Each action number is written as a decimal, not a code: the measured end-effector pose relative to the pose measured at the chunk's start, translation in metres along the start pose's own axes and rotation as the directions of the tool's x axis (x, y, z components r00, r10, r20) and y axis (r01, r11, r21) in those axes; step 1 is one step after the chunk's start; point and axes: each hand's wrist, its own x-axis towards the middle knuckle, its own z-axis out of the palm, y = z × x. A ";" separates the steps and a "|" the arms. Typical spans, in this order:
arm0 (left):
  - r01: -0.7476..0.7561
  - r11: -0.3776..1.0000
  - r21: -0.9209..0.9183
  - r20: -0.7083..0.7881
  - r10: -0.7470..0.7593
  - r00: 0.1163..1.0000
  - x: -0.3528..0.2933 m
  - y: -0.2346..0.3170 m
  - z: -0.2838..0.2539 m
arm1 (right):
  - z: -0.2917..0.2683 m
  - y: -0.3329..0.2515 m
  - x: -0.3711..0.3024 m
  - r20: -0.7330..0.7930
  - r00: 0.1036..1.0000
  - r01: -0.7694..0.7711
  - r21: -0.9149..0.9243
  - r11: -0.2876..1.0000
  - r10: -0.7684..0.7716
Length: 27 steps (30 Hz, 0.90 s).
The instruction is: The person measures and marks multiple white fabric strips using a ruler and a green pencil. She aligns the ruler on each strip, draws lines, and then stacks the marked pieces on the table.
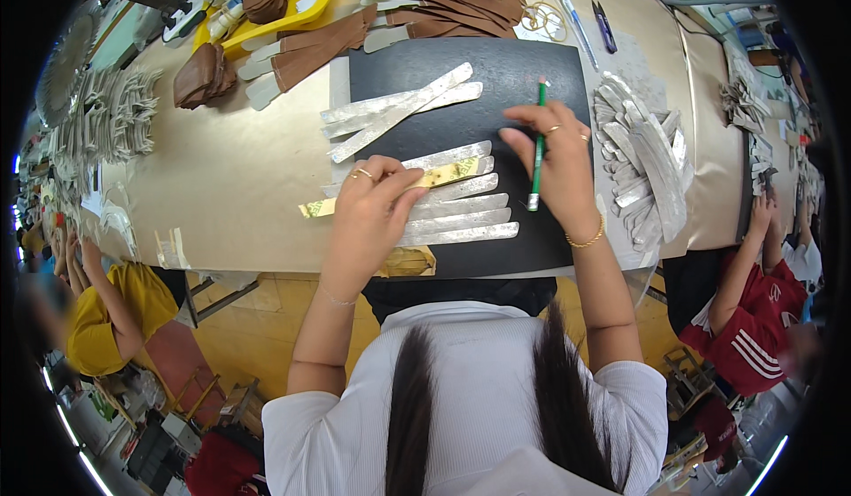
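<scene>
My left hand (377, 208) pinches a narrow yellow printed strip (454, 173), laid across a fanned row of silver-grey strips (461, 205) with rounded ends. To the right, my right hand (560, 155) is raised over a black mat (505, 70), with a green pencil (538, 155) held among its fingers. The pencil's white-ended tip points toward me and its reddish end away. Beyond my left hand, more silver-grey strips (403, 110) lie crossed over one another on the mat's left part. A yellowish patterned piece (408, 262) sits at the mat's near edge.
A heap of grey strips (640, 164) lies right of the mat. Brown leather pieces (443, 1), a yellow tray (319, 8), a blue pen (578, 31) and dark snips (605, 28) are at the back. Stacked grey pieces (111, 115) stand left. Co-workers sit at both sides.
</scene>
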 end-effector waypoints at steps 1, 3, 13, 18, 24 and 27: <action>-0.014 1.000 0.011 -0.004 0.014 1.000 0.001 -0.001 0.005 | -0.006 0.004 -0.001 -0.004 1.000 -0.028 0.013 1.000 0.028; -0.052 0.998 0.028 -0.002 0.052 0.999 0.006 -0.003 0.012 | -0.014 0.008 -0.006 -0.018 0.997 -0.069 0.021 0.997 0.069; -0.073 0.991 0.113 0.062 0.066 0.996 0.011 -0.009 0.015 | -0.007 0.006 -0.025 -0.001 0.988 -0.153 0.099 0.983 0.153; -0.080 0.990 0.119 0.063 0.073 0.995 0.012 -0.010 0.015 | -0.009 0.003 -0.025 0.009 0.991 -0.137 0.083 0.987 0.137; -0.085 0.988 0.128 0.051 0.079 0.996 0.013 -0.008 0.015 | -0.003 -0.008 -0.022 -0.004 0.993 -0.107 0.315 0.943 0.114; -0.096 0.985 0.140 0.051 0.090 0.995 0.014 -0.006 0.015 | -0.001 -0.030 -0.016 0.015 0.999 -0.048 0.433 0.900 0.046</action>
